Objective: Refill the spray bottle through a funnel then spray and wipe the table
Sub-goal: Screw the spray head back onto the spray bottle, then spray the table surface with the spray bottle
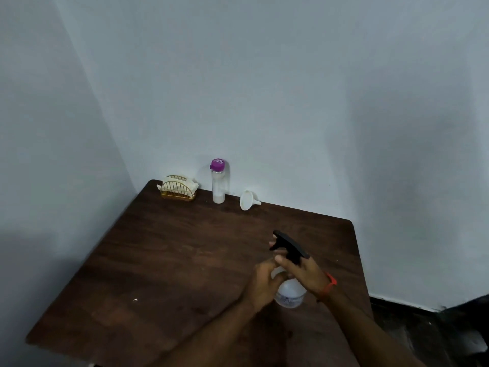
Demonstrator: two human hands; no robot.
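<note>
A clear spray bottle [290, 294] with a black trigger head [289, 246] stands on the dark wooden table [172, 260], right of centre. My left hand [264, 283] wraps the bottle's shoulder and neck. My right hand [304, 274], with an orange band at the wrist, grips the black trigger head from the right. A white funnel [248, 200] lies on its side at the table's far edge. A tall clear bottle with a purple cap [218, 181] stands left of the funnel, near the wall. A gold wire holder with white napkins [177, 188] sits in the far left corner.
The table fits into a corner of pale walls at the back and left. Its right edge [357, 260] drops to a dark floor [423, 335]. A small white speck [135, 300] lies on the tabletop's left side.
</note>
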